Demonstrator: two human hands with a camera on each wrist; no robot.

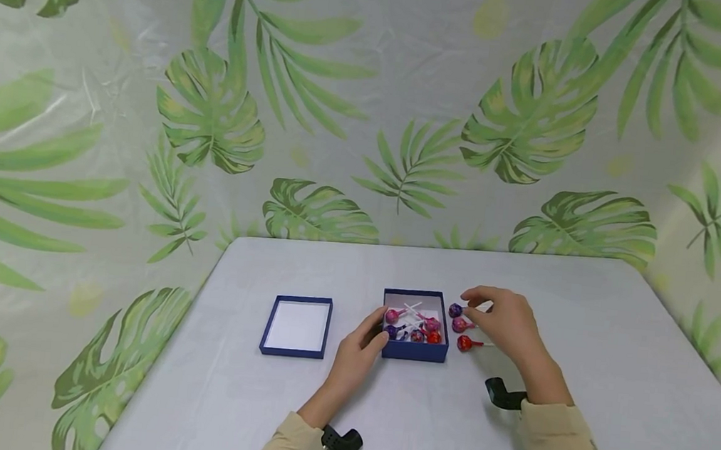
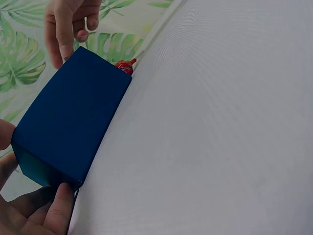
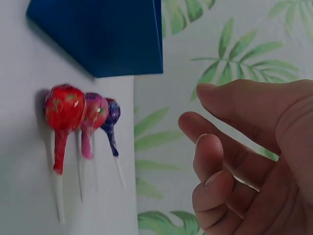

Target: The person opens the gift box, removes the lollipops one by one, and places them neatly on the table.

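Seemingly, left grip (image 1: 359, 350) clamps box (image 1: 414, 352) at edge; right grip (image 1: 508, 322), apart, hovers near lollipops (image 3: 93, 115).

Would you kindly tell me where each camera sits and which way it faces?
Head: worn there, facing forward and down at the table; left hand and right hand show.
Left wrist: worn there, facing the blue box; both hands partly show.
Right wrist: worn there, facing three lollipops; the right hand shows.
Head and right wrist views share the three lollipops.
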